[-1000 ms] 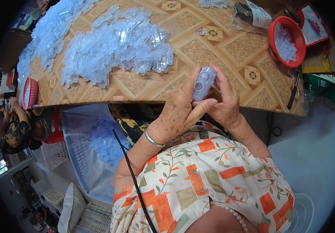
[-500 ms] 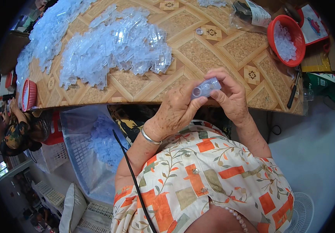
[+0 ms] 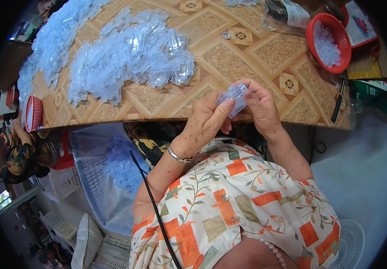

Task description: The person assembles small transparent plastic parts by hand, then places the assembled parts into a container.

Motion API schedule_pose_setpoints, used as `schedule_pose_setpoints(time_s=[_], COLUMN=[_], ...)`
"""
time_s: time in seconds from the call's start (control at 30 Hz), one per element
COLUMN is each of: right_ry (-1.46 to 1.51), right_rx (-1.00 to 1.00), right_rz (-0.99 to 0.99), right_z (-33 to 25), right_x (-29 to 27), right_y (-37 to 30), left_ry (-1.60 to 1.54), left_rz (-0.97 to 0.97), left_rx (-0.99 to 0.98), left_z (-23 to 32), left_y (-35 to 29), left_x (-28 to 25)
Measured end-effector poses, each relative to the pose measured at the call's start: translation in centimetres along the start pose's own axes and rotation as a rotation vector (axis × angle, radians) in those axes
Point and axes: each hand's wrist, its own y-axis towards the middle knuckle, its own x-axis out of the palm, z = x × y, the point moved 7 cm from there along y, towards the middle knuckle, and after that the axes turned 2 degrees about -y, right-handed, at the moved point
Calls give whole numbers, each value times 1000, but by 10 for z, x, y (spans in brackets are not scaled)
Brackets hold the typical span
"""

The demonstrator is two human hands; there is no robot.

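A small, clear bluish plastic piece (image 3: 237, 99) is held between both hands, just above the table's near edge. My left hand (image 3: 206, 115) grips it from the left, the thumb pressed along its face. On the other side, my right hand (image 3: 262, 107) pinches its upper right part with thumb and fingers. The fingers hide some of its outline. Beyond my left hand, a broad pile of flat clear plastic pieces (image 3: 130, 56) lies on the wood-patterned table (image 3: 229, 58).
A red basket (image 3: 347, 49) of small clear parts stands at the far right, near a black-handled tool (image 3: 337, 109). Another pile (image 3: 52, 49) covers the far left, beside a pink basket (image 3: 33, 114). Below the table's edge sits a lined crate (image 3: 88, 179) with bluish pieces. Another person (image 3: 23, 154) sits at left.
The plastic piece has been turned in my hands: its round opening faced me before and now a flat ribbed side shows. My left thumb has moved up onto it.
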Motion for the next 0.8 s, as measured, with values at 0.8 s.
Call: schedule_pose_setpoints(time_s=[0.8], right_ry=[-265], right_rx=[-85], right_rz=[-29], right_z=[-11], right_x=[-1], right_y=[14], left_ry=[-144], left_rz=[64], left_rx=[108], left_z=[-2], left_y=[0], left_x=[-16])
